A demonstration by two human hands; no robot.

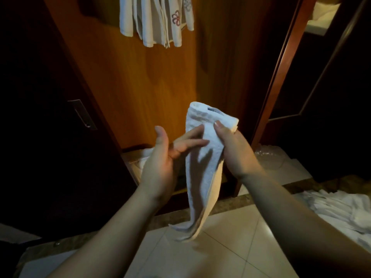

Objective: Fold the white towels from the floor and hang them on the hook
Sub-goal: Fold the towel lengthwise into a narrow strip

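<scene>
The folded white towel (pixel 202 157) is pinched upright by the right hand (pixel 230 149) so it can be smoothed by the flat-open left hand (pixel 164 157), which holds nothing.

Folded towel (pixel 202 157) centre, hanging between hands: left hand (pixel 160 163) at its left, fingers touching it; right hand (pixel 234 151) at its right, gripping upper edge. Hung towels (pixel 156 19) far, top centre, on wooden panel (pixel 140 87). Towel pile (pixel 341 211) on floor (pixel 230 247), near right.

No readable text; the held towel's small blue label (pixel 213 109) is illegible.
</scene>
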